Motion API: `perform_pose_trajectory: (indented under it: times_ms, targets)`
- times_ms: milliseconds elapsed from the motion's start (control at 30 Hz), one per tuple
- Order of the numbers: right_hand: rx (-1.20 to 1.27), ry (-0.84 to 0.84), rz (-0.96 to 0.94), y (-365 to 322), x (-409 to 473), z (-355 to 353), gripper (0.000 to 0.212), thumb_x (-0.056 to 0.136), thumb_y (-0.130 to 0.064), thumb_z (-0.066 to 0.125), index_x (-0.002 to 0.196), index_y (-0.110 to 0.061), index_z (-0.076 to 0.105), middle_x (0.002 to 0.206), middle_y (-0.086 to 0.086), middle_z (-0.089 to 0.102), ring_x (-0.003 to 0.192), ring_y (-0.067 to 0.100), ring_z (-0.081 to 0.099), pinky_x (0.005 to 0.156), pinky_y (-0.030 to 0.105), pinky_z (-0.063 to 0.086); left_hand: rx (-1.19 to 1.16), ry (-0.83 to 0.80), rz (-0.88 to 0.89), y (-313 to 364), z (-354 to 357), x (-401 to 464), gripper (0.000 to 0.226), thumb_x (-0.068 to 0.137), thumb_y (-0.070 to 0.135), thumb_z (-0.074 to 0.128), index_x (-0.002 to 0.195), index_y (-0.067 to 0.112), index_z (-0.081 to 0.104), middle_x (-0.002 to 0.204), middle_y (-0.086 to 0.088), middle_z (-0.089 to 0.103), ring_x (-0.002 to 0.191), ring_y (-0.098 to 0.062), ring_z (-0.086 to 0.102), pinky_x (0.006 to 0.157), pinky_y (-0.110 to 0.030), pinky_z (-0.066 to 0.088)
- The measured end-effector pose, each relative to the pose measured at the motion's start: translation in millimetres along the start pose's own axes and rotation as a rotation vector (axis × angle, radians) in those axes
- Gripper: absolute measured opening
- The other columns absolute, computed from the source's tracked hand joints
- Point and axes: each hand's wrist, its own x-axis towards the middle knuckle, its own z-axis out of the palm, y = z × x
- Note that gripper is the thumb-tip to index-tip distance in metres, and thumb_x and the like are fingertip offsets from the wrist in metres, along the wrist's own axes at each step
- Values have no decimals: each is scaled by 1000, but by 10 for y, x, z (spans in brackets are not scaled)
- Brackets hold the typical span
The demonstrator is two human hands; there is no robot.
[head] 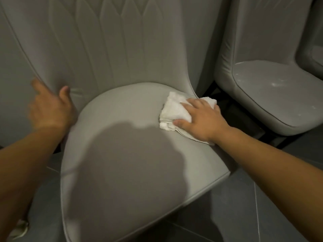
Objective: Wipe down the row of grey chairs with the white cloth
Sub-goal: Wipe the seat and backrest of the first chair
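Note:
A grey padded chair (122, 110) with a quilted backrest fills the middle of the view. On the right side of its seat lies a folded white cloth (173, 109), pressed flat under my right hand (201, 117), whose fingers are spread over it with the thumb at the cloth's near edge. My left hand (50, 107) grips the left edge of the backrest where it meets the seat, thumb in front; this hand is blurred. A dark shadow covers the front half of the seat.
A second grey chair (265, 95) stands close on the right, with pale dusty marks on its seat. A third chair's edge (312, 55) shows at the far right. Dark grey floor tiles (253, 206) lie below, and a dark gap separates the chairs.

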Motion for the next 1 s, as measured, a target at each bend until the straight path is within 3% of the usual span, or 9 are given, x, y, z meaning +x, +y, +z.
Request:
perform_pose_trajectory:
  times_ms: [267, 400, 633, 800, 900, 1000]
  targets:
    - [22, 56, 180, -42, -878, 88, 94, 79, -93, 11, 157, -41, 23, 168, -5, 17, 153, 22, 7, 116, 67, 14, 51, -28, 36, 49, -104, -41, 88, 92, 66, 31, 148, 1, 12, 110, -40, 56, 93, -57, 55, 79, -62, 43]
    - [44, 123, 190, -60, -1495, 191, 93, 82, -93, 12, 153, -39, 35, 165, -3, 24, 153, 22, 8, 115, 69, 17, 60, -65, 33, 55, -164, -61, 86, 94, 61, 34, 147, -2, 11, 111, -41, 55, 96, -58, 54, 81, -62, 43]
    - [57, 122, 267, -390, -1059, 151, 95, 77, -96, 11, 152, -42, 33, 163, 1, 25, 152, 31, 6, 113, 72, -11, 67, -96, -5, 148, -251, -110, 78, 99, 51, 37, 147, -5, 12, 115, -38, 55, 101, -54, 54, 85, -58, 41]
    - [79, 109, 168, -832, -912, 184, 98, 74, -98, 18, 153, -41, 31, 164, 7, 26, 150, 38, 11, 110, 76, -10, 69, -232, 26, 180, -402, -92, 75, 100, 48, 38, 148, -2, 10, 119, -35, 55, 105, -50, 55, 86, -54, 41]
    - [109, 67, 63, -1149, -984, 148, 98, 74, -98, 19, 154, -42, 27, 165, 5, 21, 150, 36, 9, 110, 76, -8, 33, -341, 12, 144, -440, -156, 69, 98, 47, 43, 141, 0, 17, 120, -34, 54, 106, -49, 55, 86, -53, 42]
    - [128, 26, -105, -1557, -1218, 194, 95, 75, -94, 24, 155, -43, 23, 167, 7, 18, 152, 39, 8, 110, 74, -15, 12, -446, -61, 50, -419, -269, 63, 97, 48, 48, 131, 1, 25, 123, -33, 53, 108, -48, 53, 88, -54, 42]
